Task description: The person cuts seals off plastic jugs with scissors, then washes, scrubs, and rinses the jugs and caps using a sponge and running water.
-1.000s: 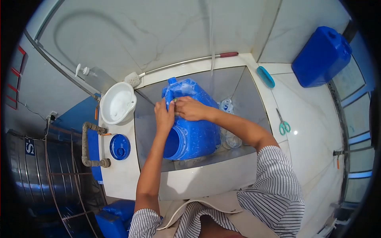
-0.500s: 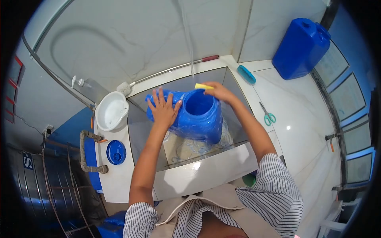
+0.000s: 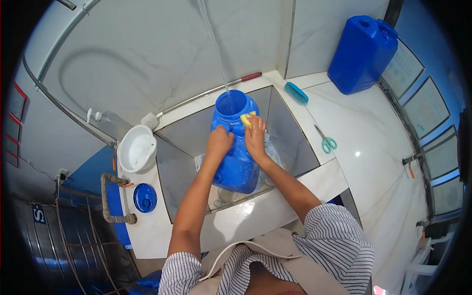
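A blue jug [image 3: 237, 167] stands tilted in the grey sink [image 3: 179, 172], its wide round mouth facing up toward the wall. A thin stream of water [image 3: 216, 46] falls into that mouth. My left hand [image 3: 220, 143] is closed round the jug's handle just below the neck. Against the jug's right side rests my right hand [image 3: 255, 137], with a yellow sponge [image 3: 247, 119] pinched at its fingertips. Clear plastic items lie under and beside the jug, too jumbled to make out.
Left of the sink are a white basin [image 3: 137, 149], a pump bottle [image 3: 110, 124] and a blue lid [image 3: 145, 197]. A long-handled brush [image 3: 211, 92] lies behind. At right are a teal brush [image 3: 296, 93], scissors [image 3: 327, 140] and another blue jug [image 3: 361, 56].
The jug has turned so its mouth moved from the near left to the back, under the water. My left hand went from spread on the jug to gripping its handle; the yellow sponge came into view.
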A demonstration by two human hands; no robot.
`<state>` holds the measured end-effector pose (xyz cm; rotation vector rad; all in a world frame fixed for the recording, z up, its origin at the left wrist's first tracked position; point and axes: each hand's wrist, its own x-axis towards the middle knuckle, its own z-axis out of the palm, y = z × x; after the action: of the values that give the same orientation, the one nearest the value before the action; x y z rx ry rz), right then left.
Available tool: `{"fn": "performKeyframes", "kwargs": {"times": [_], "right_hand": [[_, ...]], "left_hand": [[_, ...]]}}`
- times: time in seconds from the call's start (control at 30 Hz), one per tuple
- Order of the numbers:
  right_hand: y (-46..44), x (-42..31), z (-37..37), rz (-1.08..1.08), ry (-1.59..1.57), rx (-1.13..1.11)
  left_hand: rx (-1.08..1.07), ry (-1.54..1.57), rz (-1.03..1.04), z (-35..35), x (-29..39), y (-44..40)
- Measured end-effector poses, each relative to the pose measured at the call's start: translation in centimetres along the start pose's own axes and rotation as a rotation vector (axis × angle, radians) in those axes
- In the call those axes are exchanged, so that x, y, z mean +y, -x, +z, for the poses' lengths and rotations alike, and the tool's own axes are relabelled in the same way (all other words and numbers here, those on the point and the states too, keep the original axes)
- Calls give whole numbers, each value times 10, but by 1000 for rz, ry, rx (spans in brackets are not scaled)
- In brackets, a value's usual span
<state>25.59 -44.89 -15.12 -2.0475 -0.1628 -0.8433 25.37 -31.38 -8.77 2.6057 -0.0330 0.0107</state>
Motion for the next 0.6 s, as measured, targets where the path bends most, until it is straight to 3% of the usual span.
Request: {"fn": "performKeyframes", "kwargs": {"times": [0.17,0.27,0.37,0.43,0.47,0.5,0.53,0.6], "right_hand": [[-37,29,5,164,-14,83],[-53,-4,-8,37,-217,-309],[-74,-79,10,-92,-367,-469],[-79,-136,53,-95,-470,-649],[-80,-168,78,-84,-511,-742],[-75,-183,123,-262,-512,-680],[-74,-211,137,-166,-527,-825],[-58,-221,202,-139,-499,-836]], "left_hand": [[5,63,-15,2,7,11],[5,99,-65,-8,-13,4],[-22,84,-92,-9,-19,8],[200,156,223,23,-38,7],[213,154,206,17,-34,16],[163,122,195,5,-22,27],[108,92,189,-2,-14,34],[43,116,62,-4,-9,30]]}}
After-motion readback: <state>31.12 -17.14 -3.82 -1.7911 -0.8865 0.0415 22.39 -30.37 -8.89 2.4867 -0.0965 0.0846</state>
